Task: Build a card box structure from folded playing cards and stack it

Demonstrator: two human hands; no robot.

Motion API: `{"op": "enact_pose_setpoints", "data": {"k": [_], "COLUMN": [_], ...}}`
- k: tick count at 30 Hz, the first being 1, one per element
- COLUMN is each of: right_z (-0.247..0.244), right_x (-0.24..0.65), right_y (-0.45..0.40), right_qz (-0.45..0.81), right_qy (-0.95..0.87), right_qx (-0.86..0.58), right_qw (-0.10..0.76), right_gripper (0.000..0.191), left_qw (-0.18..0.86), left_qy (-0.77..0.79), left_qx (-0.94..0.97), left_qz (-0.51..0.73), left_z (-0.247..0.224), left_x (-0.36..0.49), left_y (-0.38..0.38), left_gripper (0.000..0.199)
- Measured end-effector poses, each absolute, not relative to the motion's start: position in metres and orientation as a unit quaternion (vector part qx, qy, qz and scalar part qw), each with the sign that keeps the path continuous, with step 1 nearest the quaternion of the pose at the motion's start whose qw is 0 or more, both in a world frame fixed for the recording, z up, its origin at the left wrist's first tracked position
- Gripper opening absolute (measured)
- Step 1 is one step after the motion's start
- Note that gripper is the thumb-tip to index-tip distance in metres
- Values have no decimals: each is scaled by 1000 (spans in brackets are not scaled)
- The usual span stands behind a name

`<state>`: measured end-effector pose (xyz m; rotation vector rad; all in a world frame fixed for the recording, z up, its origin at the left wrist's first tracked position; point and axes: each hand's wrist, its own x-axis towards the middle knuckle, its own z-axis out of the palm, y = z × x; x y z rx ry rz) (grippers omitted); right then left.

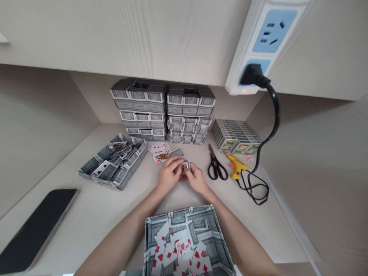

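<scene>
Near the middle of the desk, my left hand (169, 172) and my right hand (197, 178) meet around a small playing card piece (185, 166). Both hands have their fingers closed on it. Face-up playing cards (161, 149) lie just beyond my left hand, beside a grey-backed card (176, 152). Closest to me, between my forearms, a box covered in grey card backs (179, 215) holds several red-suited cards (170, 254). At the left, a long card-covered tray (132, 164) contains folded and loose cards.
Stacked card-covered boxes (138, 105) stand at the back. Black scissors (213, 165), a yellow glue gun (238, 165) with its cord, and card packs (236, 132) are at right. A dark phone (37, 230) lies left. A power strip (266, 42) hangs above.
</scene>
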<state>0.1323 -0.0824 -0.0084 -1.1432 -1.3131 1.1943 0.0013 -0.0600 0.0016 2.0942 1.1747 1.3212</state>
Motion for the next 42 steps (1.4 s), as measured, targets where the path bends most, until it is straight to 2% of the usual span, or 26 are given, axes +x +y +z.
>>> {"op": "enact_pose_setpoints", "data": {"k": [3, 11, 18, 28, 36, 39, 42], "right_z": [-8, -9, 2, 14, 14, 13, 11], "right_x": [132, 130, 136, 139, 140, 141, 143], "right_y": [-83, -83, -81, -85, -83, -81, -79], "right_qz": [517, 472, 606, 726, 726, 724, 722], "right_qy": [-542, -521, -441, -359, -369, -346, -312], "right_qx": [-456, -503, -437, -331, -339, -336, -338], "right_qw": [481, 503, 498, 484, 471, 492, 516], "right_gripper": [24, 34, 41, 31, 32, 25, 27], "left_qw": [189, 164, 185, 224, 238, 224, 219], "left_qy": [413, 423, 439, 467, 469, 496, 522], "left_qx": [763, 756, 740, 721, 694, 649, 607], "left_qz": [459, 471, 475, 461, 491, 531, 558], "left_z": [-1, -3, -6, -8, -3, -2, -3], "left_x": [0, 0, 0, 0, -3, -6, -10], "left_y": [-58, -57, -54, -55, -58, -54, -50], "left_gripper": [21, 18, 17, 17, 22, 22, 19]}}
